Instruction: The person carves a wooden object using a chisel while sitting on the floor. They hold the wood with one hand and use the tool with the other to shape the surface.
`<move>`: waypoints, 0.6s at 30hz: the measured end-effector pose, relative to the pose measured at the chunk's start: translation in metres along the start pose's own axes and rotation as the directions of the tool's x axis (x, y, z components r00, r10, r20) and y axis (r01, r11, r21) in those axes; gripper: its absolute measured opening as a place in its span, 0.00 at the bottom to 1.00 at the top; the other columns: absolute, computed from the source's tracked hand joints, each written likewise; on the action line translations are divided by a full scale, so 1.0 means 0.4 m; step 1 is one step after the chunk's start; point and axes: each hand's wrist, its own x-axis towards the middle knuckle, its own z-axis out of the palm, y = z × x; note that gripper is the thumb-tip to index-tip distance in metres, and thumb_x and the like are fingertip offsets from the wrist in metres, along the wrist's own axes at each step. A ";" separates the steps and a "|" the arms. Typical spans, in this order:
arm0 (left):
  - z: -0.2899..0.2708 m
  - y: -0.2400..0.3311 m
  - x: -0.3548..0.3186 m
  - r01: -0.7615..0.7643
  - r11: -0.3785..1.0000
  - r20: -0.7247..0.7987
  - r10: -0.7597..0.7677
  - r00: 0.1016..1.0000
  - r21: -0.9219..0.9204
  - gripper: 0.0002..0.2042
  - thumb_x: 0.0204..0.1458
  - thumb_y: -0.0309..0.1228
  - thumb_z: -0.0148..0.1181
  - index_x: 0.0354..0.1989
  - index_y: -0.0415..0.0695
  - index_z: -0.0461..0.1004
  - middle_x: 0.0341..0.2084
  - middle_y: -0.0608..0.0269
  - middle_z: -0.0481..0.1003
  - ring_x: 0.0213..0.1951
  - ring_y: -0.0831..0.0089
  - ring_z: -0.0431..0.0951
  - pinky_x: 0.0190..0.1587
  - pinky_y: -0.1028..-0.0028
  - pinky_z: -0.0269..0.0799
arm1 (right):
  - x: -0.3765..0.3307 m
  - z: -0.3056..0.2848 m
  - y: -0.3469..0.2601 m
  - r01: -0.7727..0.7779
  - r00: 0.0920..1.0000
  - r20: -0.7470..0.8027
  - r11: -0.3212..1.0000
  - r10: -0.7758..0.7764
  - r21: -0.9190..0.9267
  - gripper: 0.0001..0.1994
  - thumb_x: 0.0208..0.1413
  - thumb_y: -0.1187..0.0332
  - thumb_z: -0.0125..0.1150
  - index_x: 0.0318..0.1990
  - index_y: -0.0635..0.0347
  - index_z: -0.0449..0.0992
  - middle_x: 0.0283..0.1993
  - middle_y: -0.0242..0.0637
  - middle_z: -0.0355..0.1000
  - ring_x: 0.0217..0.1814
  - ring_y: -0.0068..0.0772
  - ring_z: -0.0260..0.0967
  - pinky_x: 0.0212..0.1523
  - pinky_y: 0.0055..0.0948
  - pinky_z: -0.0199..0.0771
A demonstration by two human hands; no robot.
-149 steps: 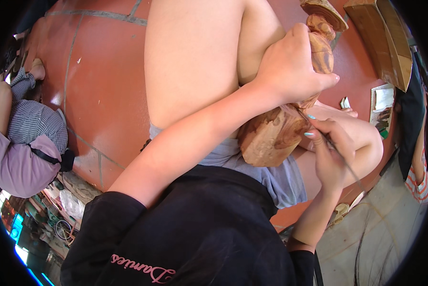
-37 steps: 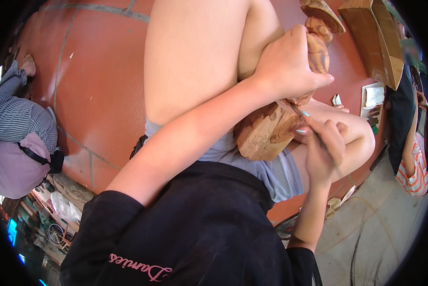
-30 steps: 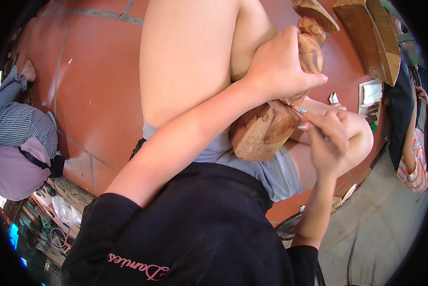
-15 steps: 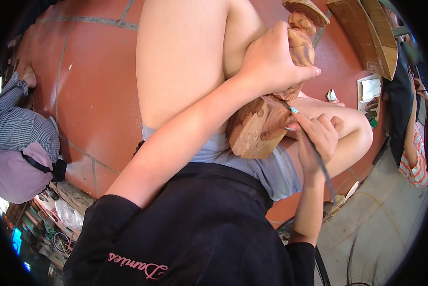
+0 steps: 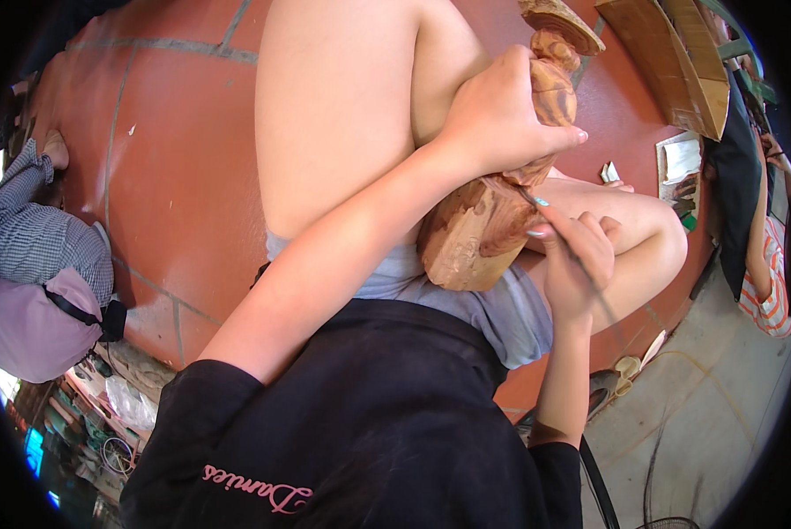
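Note:
Across my lap lies a carved wooden figure (image 5: 471,236) with reddish-brown grain, its thick block base toward my body and a round, disc-like top away from me. My left hand (image 5: 501,113) is closed around its middle, thumb stretched along the near side. In my right hand (image 5: 582,257) is a thin dark metal file (image 5: 601,302), held between thumb and forefinger. The file's front end touches the groove just above the base, and its back end sticks out past my hand, smeared by motion.
A cardboard box (image 5: 664,66) stands at the far right. Beside it are a tray (image 5: 680,172) with a white sheet and small tools. One person (image 5: 47,256) sits at the left; another, in an orange-striped sleeve (image 5: 765,286), is at the right. Red tiles (image 5: 184,132) cover the floor.
My right hand has shifted slightly left and down, and the file is now more blurred. My left hand keeps its hold on the wooden figure.

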 end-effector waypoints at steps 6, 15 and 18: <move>-0.016 -0.017 -0.002 0.003 1.000 0.058 -0.004 0.998 0.023 0.39 0.32 0.50 0.76 0.47 0.35 0.65 0.40 0.46 0.77 0.45 0.55 0.79 0.49 0.64 0.72 | 0.033 -0.006 0.016 -0.338 0.940 0.168 0.881 0.297 0.332 0.08 0.44 0.71 0.71 0.35 0.56 0.84 0.23 0.30 0.72 0.25 0.24 0.55 0.33 0.26 0.51; 0.032 -0.048 0.025 0.027 1.000 0.087 -0.026 0.996 -0.006 0.39 0.33 0.50 0.76 0.48 0.35 0.66 0.41 0.46 0.77 0.45 0.56 0.78 0.49 0.64 0.72 | 0.031 0.024 0.038 -0.075 0.994 0.082 0.993 0.068 0.086 0.08 0.43 0.70 0.71 0.33 0.56 0.83 0.20 0.28 0.70 0.21 0.24 0.55 0.34 0.27 0.50; 0.055 -0.068 0.018 0.024 1.000 0.096 -0.023 0.995 -0.006 0.39 0.33 0.50 0.75 0.48 0.35 0.66 0.41 0.45 0.77 0.46 0.55 0.78 0.50 0.64 0.72 | 0.048 0.004 0.063 -0.256 0.947 0.240 0.954 0.215 0.155 0.08 0.43 0.69 0.71 0.33 0.56 0.83 0.20 0.28 0.71 0.22 0.25 0.55 0.35 0.27 0.50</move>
